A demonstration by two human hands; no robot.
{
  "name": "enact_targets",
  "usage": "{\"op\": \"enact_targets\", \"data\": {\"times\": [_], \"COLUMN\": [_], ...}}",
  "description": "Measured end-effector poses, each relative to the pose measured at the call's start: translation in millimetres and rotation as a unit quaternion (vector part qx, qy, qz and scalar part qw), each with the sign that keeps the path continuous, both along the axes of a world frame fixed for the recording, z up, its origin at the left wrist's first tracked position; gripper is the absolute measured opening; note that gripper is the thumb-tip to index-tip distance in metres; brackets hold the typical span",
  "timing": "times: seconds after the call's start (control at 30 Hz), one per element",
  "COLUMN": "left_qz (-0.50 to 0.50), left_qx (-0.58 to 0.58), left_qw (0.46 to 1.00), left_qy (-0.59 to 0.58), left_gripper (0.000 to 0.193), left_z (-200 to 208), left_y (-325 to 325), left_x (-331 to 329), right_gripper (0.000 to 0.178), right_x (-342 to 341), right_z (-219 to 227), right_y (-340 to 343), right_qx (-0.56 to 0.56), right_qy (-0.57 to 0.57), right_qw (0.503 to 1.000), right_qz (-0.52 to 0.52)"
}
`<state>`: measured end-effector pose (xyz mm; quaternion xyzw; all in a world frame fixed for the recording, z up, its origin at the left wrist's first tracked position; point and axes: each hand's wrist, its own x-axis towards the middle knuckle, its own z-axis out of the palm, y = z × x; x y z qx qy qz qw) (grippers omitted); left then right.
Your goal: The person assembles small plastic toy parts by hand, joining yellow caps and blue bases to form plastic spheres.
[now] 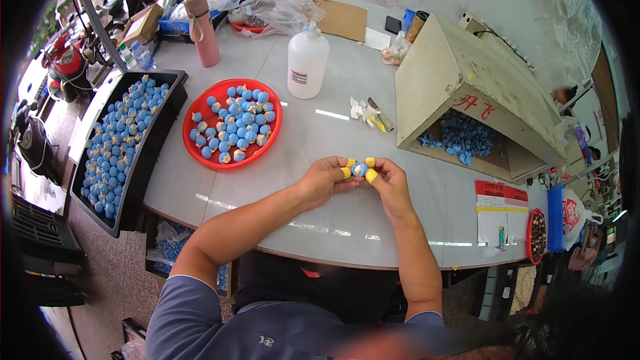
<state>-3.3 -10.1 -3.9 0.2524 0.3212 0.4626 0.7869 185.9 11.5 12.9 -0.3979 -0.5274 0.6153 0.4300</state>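
Note:
Over the middle of the table, my left hand [323,180] and my right hand [395,192] meet at a small blue ball with a cream-coloured patch [359,169]. Both hands are closed, pinching the ball from either side between thumb and fingertips. Yellow covers wrap the thumbs and some fingertips. To the left, a round red tray [189,141] holds many similar blue balls with cream tufts. Right of my hands stands a beige box [427,87], its open front showing a heap of loose blue pieces [463,137].
A black crate [141,190] full of blue balls sits at the table's left edge. Behind are a pink bottle [202,30] and a white plastic jug [308,63]. A knife [381,115] lies by crumpled tissue. A printed sheet [501,207] lies at right beside a red bowl [537,237].

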Motion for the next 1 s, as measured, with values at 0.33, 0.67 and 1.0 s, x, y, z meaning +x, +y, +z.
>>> {"op": "enact_targets", "data": {"times": [0.33, 0.67, 1.0], "left_qz": [-0.012, -0.003, 0.000], "left_qx": [0.029, 0.038, 0.045], "left_qw": [0.999, 0.999, 0.998], "left_qy": [0.021, 0.028, 0.044], "left_gripper": [0.025, 0.025, 0.024], "left_z": [-1, -8, -8], "left_y": [0, 1, 0], "left_x": [2, 3, 4], "right_gripper": [0.021, 0.017, 0.017], "right_x": [5, 6, 3], "right_z": [5, -8, 2], "right_y": [0, 3, 0], "right_qx": [0.019, 0.105, 0.202], "right_qy": [-0.049, -0.111, -0.175], "right_qw": [0.998, 0.988, 0.964], "right_qz": [0.016, -0.007, -0.020]}}
